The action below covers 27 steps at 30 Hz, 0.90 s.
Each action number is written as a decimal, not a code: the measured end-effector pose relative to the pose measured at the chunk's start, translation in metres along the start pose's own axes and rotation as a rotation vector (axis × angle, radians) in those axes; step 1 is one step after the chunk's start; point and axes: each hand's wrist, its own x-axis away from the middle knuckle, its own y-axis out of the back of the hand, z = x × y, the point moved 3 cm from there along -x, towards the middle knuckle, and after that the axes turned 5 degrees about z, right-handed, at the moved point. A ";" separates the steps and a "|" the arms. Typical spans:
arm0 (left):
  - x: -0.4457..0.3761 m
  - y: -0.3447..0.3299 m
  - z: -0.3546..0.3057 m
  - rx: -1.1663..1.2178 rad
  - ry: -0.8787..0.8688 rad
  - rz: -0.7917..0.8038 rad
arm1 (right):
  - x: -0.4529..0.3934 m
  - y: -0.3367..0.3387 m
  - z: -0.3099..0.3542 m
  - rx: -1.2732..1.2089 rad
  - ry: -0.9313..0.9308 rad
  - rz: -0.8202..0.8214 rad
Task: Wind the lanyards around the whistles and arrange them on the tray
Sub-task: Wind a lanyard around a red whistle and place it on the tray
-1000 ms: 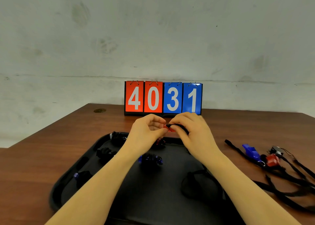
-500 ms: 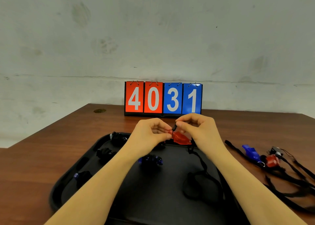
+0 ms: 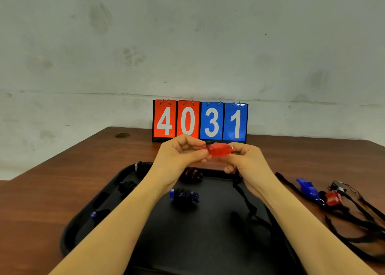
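You hold a red whistle (image 3: 219,149) in the air between both hands, above the far edge of a black tray (image 3: 208,243) and in front of a score flip board. Your left hand (image 3: 179,156) pinches the whistle's left end, thumb below and fingers (image 3: 200,145) curled over the top, where a bit of black cord crosses the plastic. Your right hand (image 3: 248,160) pinches the right end, its fingers curled inward. The whistle's black lanyard (image 3: 248,204) hangs down from under your right hand and trails onto the tray, where it gathers in loose loops near the tray's right side.

The tray sits on a brown wooden desk (image 3: 52,187) directly before you. Five whistles already wrapped in black cord lie on it: a blue one (image 3: 184,196) near the middle, a red one (image 3: 192,173) behind it beneath your hands, and three along the left side, the nearest of them blue (image 3: 99,214), the next black (image 3: 127,186) and the farthest (image 3: 142,166) at the back left corner.

On the desk to the right of the tray lie unwound whistles with lanyards tangled together: a blue one (image 3: 308,188), a red one (image 3: 333,198) just beside it, and a dark one (image 3: 338,185) behind.

The flip board (image 3: 200,120) stands at the back of the desk against a pale wall, reading 4 0 in red and 3 1 in blue.
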 end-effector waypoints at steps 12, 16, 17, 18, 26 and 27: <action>-0.005 0.012 0.006 -0.046 0.023 -0.235 | 0.010 -0.016 0.009 0.232 0.155 0.204; -0.005 0.013 0.006 -0.155 0.028 -0.272 | 0.013 -0.017 0.012 0.271 0.173 0.247; -0.005 0.014 0.007 -0.169 0.028 -0.285 | 0.013 -0.017 0.011 0.279 0.174 0.253; -0.006 0.015 0.007 -0.180 0.030 -0.300 | 0.012 -0.016 0.010 0.285 0.171 0.259; -0.007 0.018 0.010 -0.559 -0.007 -0.351 | 0.008 -0.015 0.005 0.615 0.283 0.211; -0.008 0.017 0.010 -0.595 -0.014 -0.341 | 0.008 -0.016 0.005 0.716 0.372 0.177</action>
